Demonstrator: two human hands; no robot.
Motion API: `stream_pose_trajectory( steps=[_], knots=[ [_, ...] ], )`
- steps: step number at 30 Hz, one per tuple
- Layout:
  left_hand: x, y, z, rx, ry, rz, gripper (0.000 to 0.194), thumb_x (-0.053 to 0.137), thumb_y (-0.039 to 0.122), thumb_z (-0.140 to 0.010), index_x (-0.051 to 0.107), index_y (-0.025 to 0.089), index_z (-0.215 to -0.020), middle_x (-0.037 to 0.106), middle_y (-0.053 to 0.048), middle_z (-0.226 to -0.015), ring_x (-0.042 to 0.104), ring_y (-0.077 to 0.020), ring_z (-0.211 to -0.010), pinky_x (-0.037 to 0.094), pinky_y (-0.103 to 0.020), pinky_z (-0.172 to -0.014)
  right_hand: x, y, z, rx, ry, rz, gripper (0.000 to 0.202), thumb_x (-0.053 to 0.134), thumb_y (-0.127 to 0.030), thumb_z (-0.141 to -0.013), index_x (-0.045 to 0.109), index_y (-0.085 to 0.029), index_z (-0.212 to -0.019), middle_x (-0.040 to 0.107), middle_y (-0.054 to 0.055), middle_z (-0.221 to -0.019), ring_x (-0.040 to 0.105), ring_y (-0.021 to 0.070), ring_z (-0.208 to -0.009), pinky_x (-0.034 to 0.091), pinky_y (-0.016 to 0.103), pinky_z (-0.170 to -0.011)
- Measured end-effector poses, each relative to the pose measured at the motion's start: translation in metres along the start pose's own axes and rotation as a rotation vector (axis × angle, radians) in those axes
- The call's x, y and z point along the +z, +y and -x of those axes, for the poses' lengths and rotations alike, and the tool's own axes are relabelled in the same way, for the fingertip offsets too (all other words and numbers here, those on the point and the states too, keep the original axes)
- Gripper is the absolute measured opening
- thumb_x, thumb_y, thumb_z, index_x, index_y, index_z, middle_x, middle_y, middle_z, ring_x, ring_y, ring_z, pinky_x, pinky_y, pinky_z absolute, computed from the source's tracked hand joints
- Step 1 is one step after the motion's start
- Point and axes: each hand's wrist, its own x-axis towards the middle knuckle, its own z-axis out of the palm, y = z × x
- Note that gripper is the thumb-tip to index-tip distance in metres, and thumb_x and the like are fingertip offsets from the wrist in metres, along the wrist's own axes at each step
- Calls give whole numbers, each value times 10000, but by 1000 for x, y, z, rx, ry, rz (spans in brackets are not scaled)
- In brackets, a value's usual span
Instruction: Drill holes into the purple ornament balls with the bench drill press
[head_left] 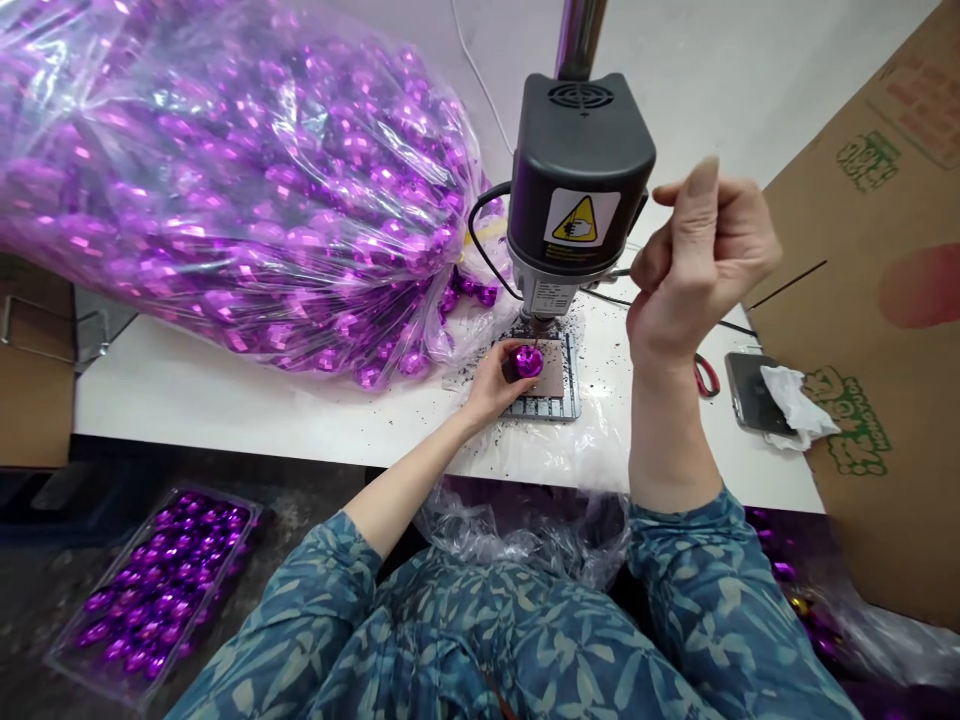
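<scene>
A shiny purple faceted ball point(529, 361) is pinched in the fingers of my left hand point(496, 382), on the brown plate point(553, 372) right under the drill press point(581, 170). The drill's chuck and tip are just above the ball; whether they touch it I cannot tell. To the right of the motor housing, my right hand point(701, 260) is raised with its fingers curled closed. What those fingers grip, if anything, is hidden. Dark shavings lie scattered around the drill press base point(566, 408).
A big clear bag point(285, 200) of purple balls covers the table's left. On the right are red-handled scissors or pliers point(706, 376), a phone point(754, 395), crumpled tissue point(795, 400) and a cardboard box point(885, 350). A clear tray point(251, 520) of balls stands low left.
</scene>
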Motion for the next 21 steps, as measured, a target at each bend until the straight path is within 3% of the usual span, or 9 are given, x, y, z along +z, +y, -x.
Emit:
stream_pose_trajectory(
  steps=[2, 3, 7, 9, 11, 13, 16, 19, 21],
  knots=[
    [-13, 16, 19, 12, -28, -90, 565, 969, 272, -753, 682, 217, -1236, 767, -119, -1241, 723, -335, -1178, 586, -496, -1034, 3, -1, -7, 30, -40, -21, 593, 627, -781, -865, 615, -200, -752, 293, -84, -474, 190, 30, -384, 145, 282, -406],
    [-21, 25, 32, 34, -102, -128, 542, 971, 325, -762, 696, 223, -1217, 779, -115, -1207, 734, -335, -1139, 600, -492, -995, 3, -1, -8, 36, -52, -48, 594, 646, -778, -851, 613, -195, -742, 279, -88, -467, 195, 28, -375, 139, 281, -398],
    [-46, 47, 99, 226, -596, -195, 519, 919, 552, -815, 733, 295, -1225, 814, -66, -1028, 775, -288, -882, 638, -413, -736, 1, -2, -7, 31, -35, -115, 539, 700, -697, -861, 618, -180, -730, 286, -92, -470, 242, 17, -360, 129, 258, -383],
    [-51, 49, 126, 343, -678, -307, 523, 838, 637, -864, 722, 340, -1278, 811, -36, -984, 765, -271, -793, 625, -399, -638, -1, -1, -6, 21, -42, -99, 502, 684, -649, -899, 626, -174, -747, 314, -90, -485, 284, 5, -369, 149, 224, -397],
    [-54, 47, 135, 452, -664, -399, 478, 733, 651, -943, 703, 360, -1321, 812, -17, -989, 768, -249, -770, 632, -382, -624, -2, -1, -6, 20, -57, -105, 465, 670, -594, -941, 635, -169, -756, 334, -90, -493, 315, -5, -374, 161, 196, -411],
    [-58, 45, 119, 516, -591, -396, 382, 648, 566, -1030, 690, 339, -1334, 824, -19, -1037, 798, -225, -847, 669, -360, -711, -3, 1, -7, 22, -63, -143, 441, 682, -553, -954, 646, -164, -750, 342, -92, -487, 321, -7, -369, 158, 190, -412],
    [-68, 41, 51, 472, -337, -426, 255, 536, 299, -1094, 681, 250, -1297, 824, -77, -1182, 799, -222, -1086, 681, -399, -950, -3, 1, -7, 24, -62, -183, 426, 705, -536, -949, 660, -165, -747, 344, -92, -477, 314, -3, -366, 152, 195, -413],
    [-76, 31, -38, 223, -113, -754, 309, 477, 103, -1041, 701, 170, -1243, 795, -157, -1222, 761, -284, -1178, 620, -486, -1071, -2, -1, -6, 23, -55, -193, 413, 707, -529, -953, 664, -175, -746, 334, -85, -480, 296, -2, -368, 135, 197, -406],
    [-77, 20, -87, 38, -54, -966, 393, 437, -5, -978, 696, 89, -1259, 747, -250, -1309, 719, -354, -1263, 587, -536, -1096, -2, -2, -5, 20, -52, -198, 395, 715, -517, -950, 661, -186, -741, 324, -79, -485, 286, 2, -368, 119, 205, -393]
  ],
)
